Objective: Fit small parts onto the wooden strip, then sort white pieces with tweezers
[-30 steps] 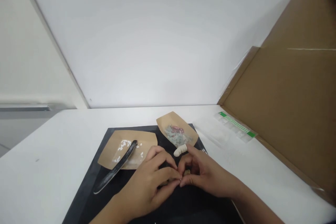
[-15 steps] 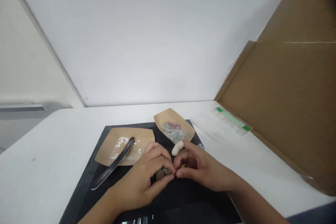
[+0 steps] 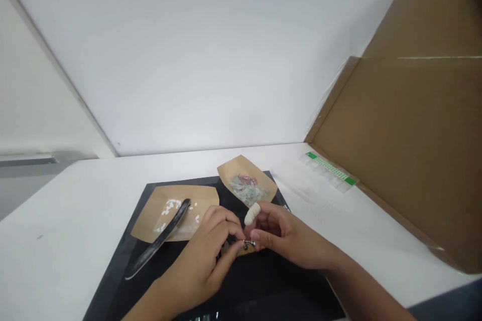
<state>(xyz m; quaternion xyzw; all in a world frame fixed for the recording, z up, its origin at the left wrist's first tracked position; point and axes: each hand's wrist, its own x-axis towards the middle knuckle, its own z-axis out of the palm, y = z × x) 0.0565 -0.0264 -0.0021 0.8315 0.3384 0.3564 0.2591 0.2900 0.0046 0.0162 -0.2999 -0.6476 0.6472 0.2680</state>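
Note:
My left hand (image 3: pixel 205 256) and my right hand (image 3: pixel 299 241) meet over a black mat (image 3: pixel 241 291). Between their fingertips is a small piece with a shiny silver part (image 3: pixel 249 245) and a yellowish-brown edge below; its kind cannot be made out. Both thumbs and fingers are closed at it, covering much of it. A cream finger cot (image 3: pixel 252 214) covers one raised finger of my right hand. Left of my left hand, a long dark curved tool (image 3: pixel 158 243), perhaps tweezers, leans across a brown paper tray (image 3: pixel 148 215) holding small white bits.
Behind my hands, a second brown paper tray (image 3: pixel 231 165) holds greyish-green and reddish scraps. A clear plastic strip with a green label (image 3: pixel 331 167) lies on the white table (image 3: pixel 90 195) at the right. A large cardboard sheet (image 3: pixel 422 135) stands along the right side.
My fingers have shifted on the small piece, and its silver part now shows between them. My right thumb has moved up slightly. The whole view has shifted a little.

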